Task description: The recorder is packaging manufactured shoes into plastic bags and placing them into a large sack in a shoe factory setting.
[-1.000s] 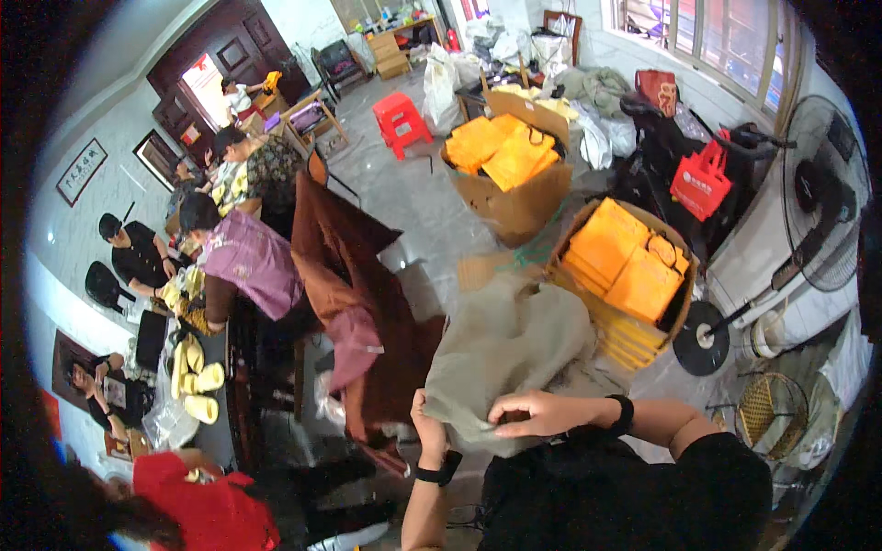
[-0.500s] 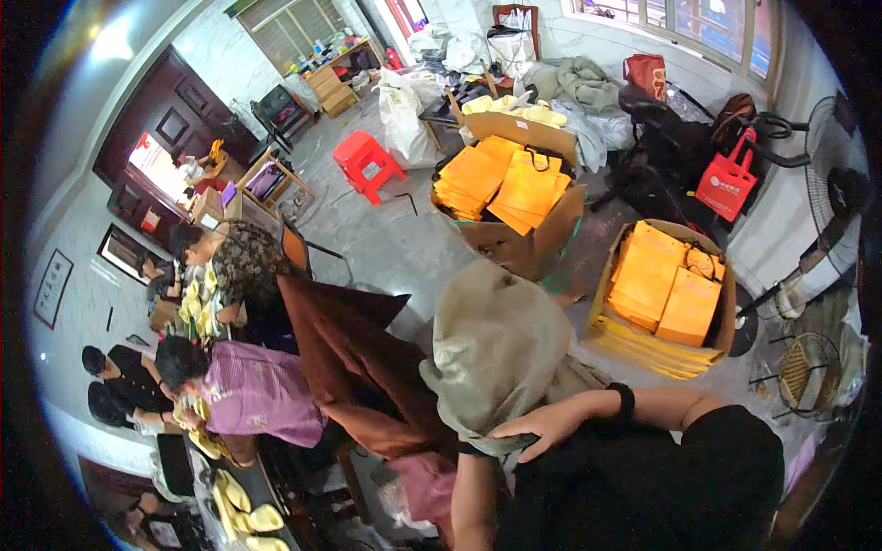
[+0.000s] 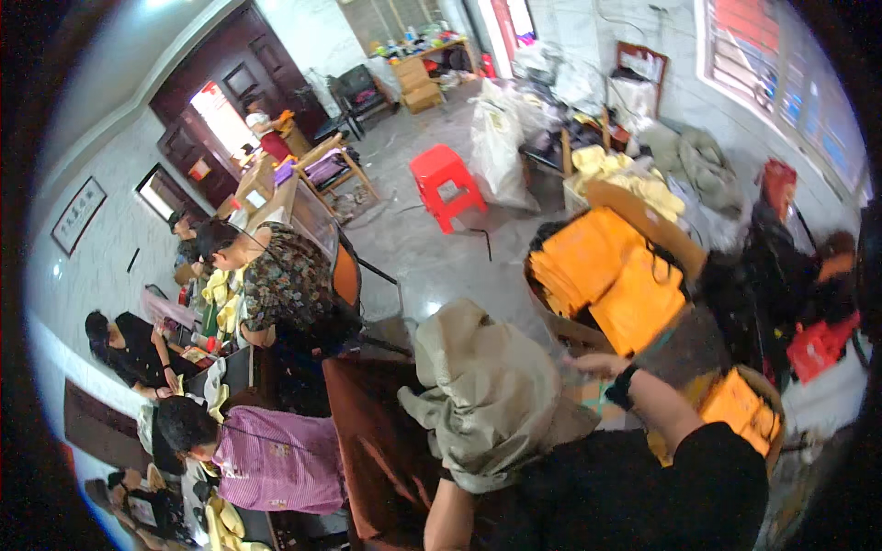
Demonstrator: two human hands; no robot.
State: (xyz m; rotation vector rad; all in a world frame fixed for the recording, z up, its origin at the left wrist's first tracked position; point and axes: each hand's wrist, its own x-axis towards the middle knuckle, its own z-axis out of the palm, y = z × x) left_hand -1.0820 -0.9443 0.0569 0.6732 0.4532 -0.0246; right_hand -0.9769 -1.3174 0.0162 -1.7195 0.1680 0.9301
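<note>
A crumpled grey-beige cloth (image 3: pixel 487 386) is bunched up in front of my body. My left forearm (image 3: pixel 448 519) comes up beneath it from the lower edge, and the cloth hides my left hand. Just right of the cloth, my right hand (image 3: pixel 602 365) reaches out, with a black band on the wrist. Its fingers point left and look stretched out, somewhat blurred, with nothing visible in them. A dark brown cloth (image 3: pixel 386 441) hangs to the left of the grey-beige one, beside the person in the pink striped shirt.
Open cardboard boxes of orange bags (image 3: pixel 611 275) stand to the right. A red plastic stool (image 3: pixel 446 184) is ahead, near a white sack (image 3: pixel 501 151). At left, several people work along a table, among them one in a pink striped shirt (image 3: pixel 280 459). A red tote bag (image 3: pixel 822 349) is at far right.
My right hand has left the grey-beige cloth and moved right and up. The brown cloth's raised corner has dropped. The view has turned right, so the room appears shifted.
</note>
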